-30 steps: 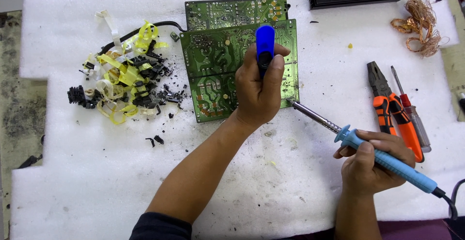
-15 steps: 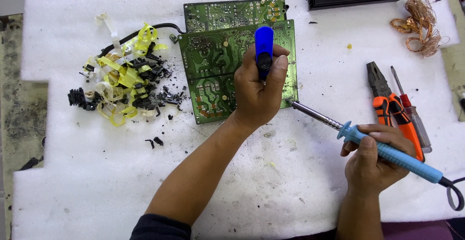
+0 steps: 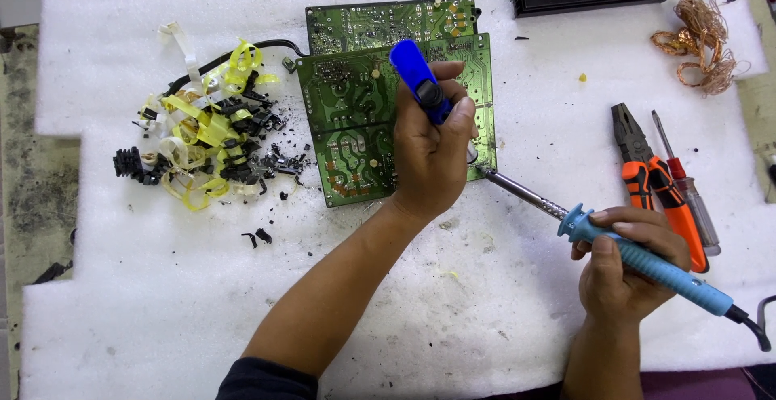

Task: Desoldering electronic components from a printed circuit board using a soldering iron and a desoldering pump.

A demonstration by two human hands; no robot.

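The left hand (image 3: 432, 153) gripped a blue pump (image 3: 420, 86) upright over the green board (image 3: 356, 125), which lay on white foam (image 3: 162, 287). The right hand (image 3: 622, 267) clasped a blue-handled iron (image 3: 638, 258), its metal tip reaching the board's right edge just beside the left hand; whether it touched the board was hard to tell. A second board (image 3: 372, 20) lay behind. Yellow and black scraps (image 3: 206, 137) sat left; pliers (image 3: 647, 178), a screwdriver (image 3: 687, 190) and copper wire (image 3: 699, 40) lay right.
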